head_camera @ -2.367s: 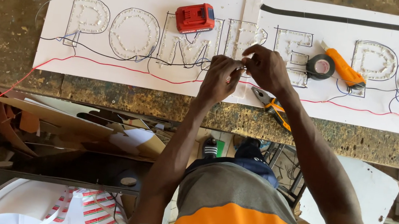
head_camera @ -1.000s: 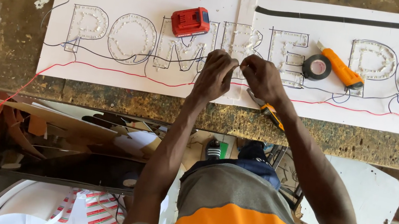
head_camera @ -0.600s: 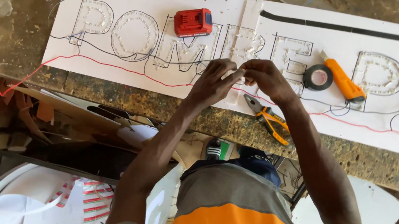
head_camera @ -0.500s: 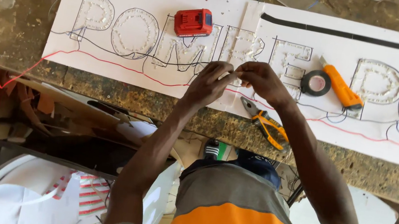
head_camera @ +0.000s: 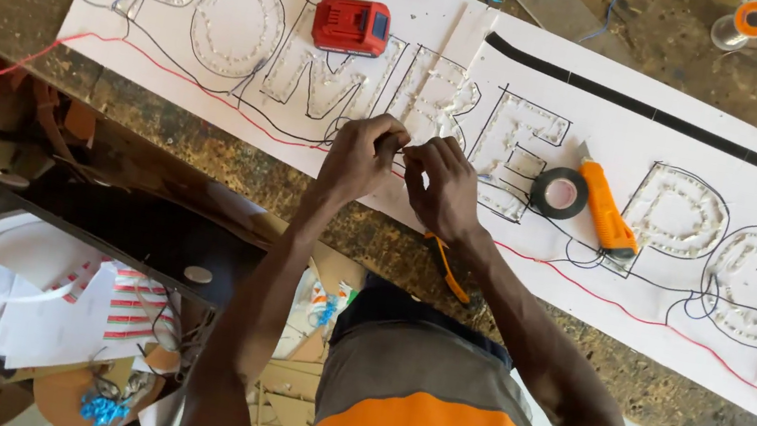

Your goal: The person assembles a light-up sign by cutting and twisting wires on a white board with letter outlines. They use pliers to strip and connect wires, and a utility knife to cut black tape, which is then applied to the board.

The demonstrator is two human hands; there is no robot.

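Observation:
A long white sign board [head_camera: 614,129] lies on the workbench, with large outlined letters filled with rows of small lights. Red and black wires [head_camera: 243,110] run along its near edge. My left hand [head_camera: 363,152] and my right hand [head_camera: 444,185] meet at the middle of the board, fingertips pinched together on the thin wires just below a letter. Orange-handled pliers [head_camera: 445,269] lie on the bench edge, partly hidden under my right wrist.
A red battery pack [head_camera: 351,25] sits on the board above my hands. A roll of black tape [head_camera: 559,192] and an orange utility knife [head_camera: 607,207] lie to the right. A black strip [head_camera: 657,113] runs along the top. Clutter and papers [head_camera: 52,293] fill the floor below.
The view has tilted and shifted, so the board now slants down to the right. Both hands stay pinched on the wires at the same spot on the board.

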